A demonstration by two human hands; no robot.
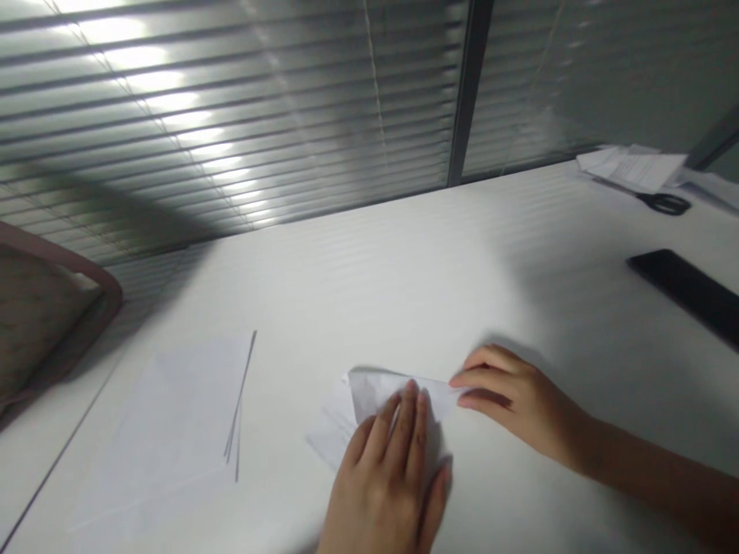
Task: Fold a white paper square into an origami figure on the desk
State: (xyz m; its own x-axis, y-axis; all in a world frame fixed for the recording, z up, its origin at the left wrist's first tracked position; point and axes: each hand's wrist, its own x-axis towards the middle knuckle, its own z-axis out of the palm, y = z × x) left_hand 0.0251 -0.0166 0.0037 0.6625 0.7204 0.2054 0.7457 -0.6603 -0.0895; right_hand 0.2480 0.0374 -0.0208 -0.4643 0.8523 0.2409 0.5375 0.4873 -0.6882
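Slatted blinds [300,115] span the back, split by a dark upright post [469,92], bright glare at upper left. White table [392,285] below them, thin seam near its left edge. We've got a folded white paper [369,392] on the table, front and centre, between our two hands, long corner pointing right. Our left hand [384,477] lies palm down on it, fingers straight and close together, thumb out to the right; pressing flat, not gripping. Our right hand [513,392] comes in from the right, thumb and fingertips pinching the pointed corner. More paper [329,435] sticks out left of the fold; we can't tell if it's the same sheet.

Off to the left, well apart from our hands: a stack of white sheets [167,423], right edges slightly fanned. Beyond that, at the left border, a chair [109,285] with a pinkish frame and padded back, partly cut off. Far right corner has loose papers [640,168], with black-handled scissors [663,203] just beside, blades towards the pile. Nearer us on that side, a flat black slab [687,285], cut off by the border; we can't tell what it is.
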